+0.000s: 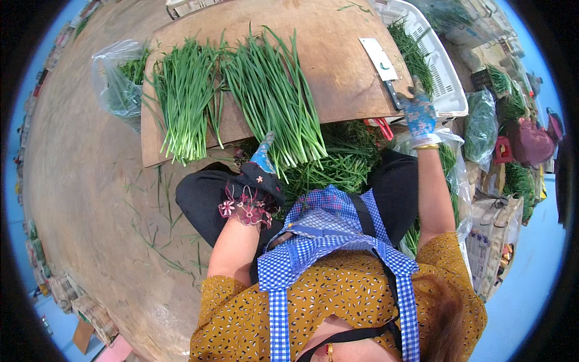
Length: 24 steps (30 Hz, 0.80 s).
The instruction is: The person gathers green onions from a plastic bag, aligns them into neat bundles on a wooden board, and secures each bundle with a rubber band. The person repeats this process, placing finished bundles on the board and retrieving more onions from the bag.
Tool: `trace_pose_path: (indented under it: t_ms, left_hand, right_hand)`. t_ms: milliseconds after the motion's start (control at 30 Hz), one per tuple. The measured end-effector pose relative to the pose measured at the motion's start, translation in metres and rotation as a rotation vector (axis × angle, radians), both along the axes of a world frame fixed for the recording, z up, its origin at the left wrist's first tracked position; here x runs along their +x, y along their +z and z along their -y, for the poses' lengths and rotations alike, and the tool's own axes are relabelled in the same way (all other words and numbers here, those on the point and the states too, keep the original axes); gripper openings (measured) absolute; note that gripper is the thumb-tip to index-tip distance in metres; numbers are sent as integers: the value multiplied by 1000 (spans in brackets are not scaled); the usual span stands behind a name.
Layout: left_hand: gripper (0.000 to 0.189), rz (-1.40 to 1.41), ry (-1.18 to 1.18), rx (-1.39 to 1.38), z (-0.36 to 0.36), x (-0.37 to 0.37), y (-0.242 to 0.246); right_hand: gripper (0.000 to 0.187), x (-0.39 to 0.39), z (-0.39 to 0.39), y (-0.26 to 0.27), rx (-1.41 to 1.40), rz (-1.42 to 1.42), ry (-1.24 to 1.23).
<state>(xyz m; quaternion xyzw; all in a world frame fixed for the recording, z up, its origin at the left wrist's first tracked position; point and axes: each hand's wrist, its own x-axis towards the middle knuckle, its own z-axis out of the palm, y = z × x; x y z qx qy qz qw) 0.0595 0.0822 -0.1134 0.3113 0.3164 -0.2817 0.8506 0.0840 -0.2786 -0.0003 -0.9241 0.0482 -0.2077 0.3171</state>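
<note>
Two bunches of green garlic chives lie on a wooden board, their pale cut ends towards me. My left hand [264, 154], in a blue patterned glove, holds the stem end of the right bunch [273, 95], which hangs over the board's near edge. Its thumb shows on the left side, while the other fingers are hidden by the stems. The left bunch [187, 99] lies apart from that hand. At the board's right edge, my gloved right hand [419, 112] has its fingers spread and holds nothing visible. Just left of it lies a cleaver [380, 61] with a black handle.
The wooden board [334, 90] stands before my knees. A white plastic crate [445, 81] with chives adjoins its right side. More loose chives [334, 167] lie between my legs. A clear bag [118, 88] of greens is at the left, and bagged greens [480, 126] stand right.
</note>
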Motion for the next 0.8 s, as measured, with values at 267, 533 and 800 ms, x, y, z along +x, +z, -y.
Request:
trace_pose_path:
  t_ms: [267, 533, 800]
  left_hand:
    - [43, 144, 124, -216, 6, 18, -138]
    - [39, 82, -128, 297, -3, -5, 6]
    - [33, 76, -71, 63, -21, -6, -46]
  right_hand:
    - [64, -33, -186, -51, -139, -122, 256]
    - [52, -11, -167, -78, 138, -78, 255]
    - [32, -26, -192, -6, -342, 31, 421]
